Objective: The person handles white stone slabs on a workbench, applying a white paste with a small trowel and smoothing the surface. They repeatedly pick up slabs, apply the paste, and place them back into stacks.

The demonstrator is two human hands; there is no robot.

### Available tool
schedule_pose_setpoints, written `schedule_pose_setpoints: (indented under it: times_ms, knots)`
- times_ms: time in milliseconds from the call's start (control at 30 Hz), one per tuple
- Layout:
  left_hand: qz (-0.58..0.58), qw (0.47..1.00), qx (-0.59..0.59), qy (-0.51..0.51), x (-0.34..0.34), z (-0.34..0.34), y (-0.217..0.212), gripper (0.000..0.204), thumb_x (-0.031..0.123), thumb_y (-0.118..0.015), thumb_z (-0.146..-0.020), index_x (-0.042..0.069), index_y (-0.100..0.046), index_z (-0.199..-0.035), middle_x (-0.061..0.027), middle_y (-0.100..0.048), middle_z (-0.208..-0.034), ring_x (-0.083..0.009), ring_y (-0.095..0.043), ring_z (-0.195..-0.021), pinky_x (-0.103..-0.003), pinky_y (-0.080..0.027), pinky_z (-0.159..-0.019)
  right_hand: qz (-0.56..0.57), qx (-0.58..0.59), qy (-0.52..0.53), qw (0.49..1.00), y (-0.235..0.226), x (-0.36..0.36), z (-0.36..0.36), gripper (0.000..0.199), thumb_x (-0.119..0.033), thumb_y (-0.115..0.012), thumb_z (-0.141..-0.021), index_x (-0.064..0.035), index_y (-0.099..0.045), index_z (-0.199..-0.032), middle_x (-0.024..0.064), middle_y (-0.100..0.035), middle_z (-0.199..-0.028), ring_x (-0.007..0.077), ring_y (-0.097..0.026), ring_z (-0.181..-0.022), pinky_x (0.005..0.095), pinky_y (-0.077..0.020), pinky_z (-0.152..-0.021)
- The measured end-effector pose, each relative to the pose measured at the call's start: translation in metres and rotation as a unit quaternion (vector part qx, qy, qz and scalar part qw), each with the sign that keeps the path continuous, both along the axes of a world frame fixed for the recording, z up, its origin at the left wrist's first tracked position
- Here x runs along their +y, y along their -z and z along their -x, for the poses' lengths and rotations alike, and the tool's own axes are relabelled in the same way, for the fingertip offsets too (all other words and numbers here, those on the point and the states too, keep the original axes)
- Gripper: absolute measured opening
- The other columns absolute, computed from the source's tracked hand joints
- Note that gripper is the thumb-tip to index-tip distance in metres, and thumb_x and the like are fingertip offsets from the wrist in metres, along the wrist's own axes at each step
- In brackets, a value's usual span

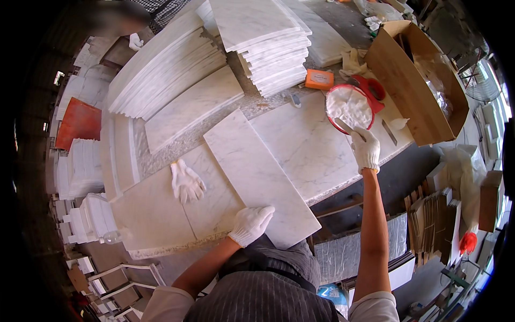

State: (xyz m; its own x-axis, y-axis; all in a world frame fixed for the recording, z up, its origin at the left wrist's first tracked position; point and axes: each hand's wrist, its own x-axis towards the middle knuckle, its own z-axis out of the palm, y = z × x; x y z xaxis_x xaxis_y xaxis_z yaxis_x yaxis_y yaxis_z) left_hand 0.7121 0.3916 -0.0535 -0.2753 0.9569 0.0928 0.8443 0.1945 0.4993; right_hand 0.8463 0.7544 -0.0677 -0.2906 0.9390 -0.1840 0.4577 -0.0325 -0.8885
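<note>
A long white marble slab [263, 172] with grey veins lies slantwise across the work surface, its near end jutting past the front edge toward my body. My left hand [252, 224], in a white knit glove, rests closed on the slab's left edge near that end. The fingertips are hard to make out. Over to the right, my gloved right hand [366, 147] grips a putty knife [344, 126], its blade at the near rim of a red-rimmed bowl [350, 105] of white paste. An empty white glove [187, 181] lies left of the slab.
Tall stacks of marble slabs [263, 27] and curved pieces [161, 64] stand at the back. Beside the bowl are an orange box [319, 79], a red tape dispenser [372, 91], a flat metal strip [389, 132] and an open cardboard carton [407, 80]. Another person [115, 19] is at far left.
</note>
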Motion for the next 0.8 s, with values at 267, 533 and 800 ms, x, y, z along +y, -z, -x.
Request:
schedule_pose_setpoints:
  times_ms: [267,533,800]
  knots:
    - [-0.003,1.0,-0.003,-0.006,-0.001,-0.001,0.003,0.013,0.017,-0.064,-0.087,0.011,-0.061,-0.098,-0.0054,-0.066,-0.074,-0.0258,-0.063,-0.062,-0.04,-0.049,-0.056,0.109,0.123,0.054,0.985,-0.001,-0.005,0.003,0.024,-0.013,-0.066,-0.086,0.0011,-0.071,-0.105,0.0024,-0.061,-0.07,0.0077,-0.053,-0.057,0.0226,-0.0408,-0.051]
    - [-0.025,0.999,-0.018,-0.012,-0.002,0.001,0.004,0.013,0.016,-0.064,-0.088,0.012,-0.063,-0.1,-0.0065,-0.068,-0.079,-0.0274,-0.064,-0.065,-0.041,-0.049,-0.058,0.113,0.155,0.051,0.98,-0.009,-0.01,-0.007,0.024,-0.013,-0.066,-0.09,-0.0006,-0.069,-0.11,-0.0003,-0.059,-0.072,0.0057,-0.051,-0.058,0.0198,-0.0391,-0.05]
    - [-0.038,0.999,-0.001,-0.029,-0.006,0.0,0.008,0.011,0.018,-0.065,-0.086,0.013,-0.063,-0.096,-0.0047,-0.067,-0.079,-0.0253,-0.064,-0.066,-0.04,-0.049,-0.058,0.236,0.139,-0.043,0.961,-0.025,-0.104,0.008,0.029,-0.014,-0.067,-0.089,0.0027,-0.067,-0.112,0.0017,-0.063,-0.077,0.0064,-0.054,-0.059,0.0199,-0.0426,-0.052]
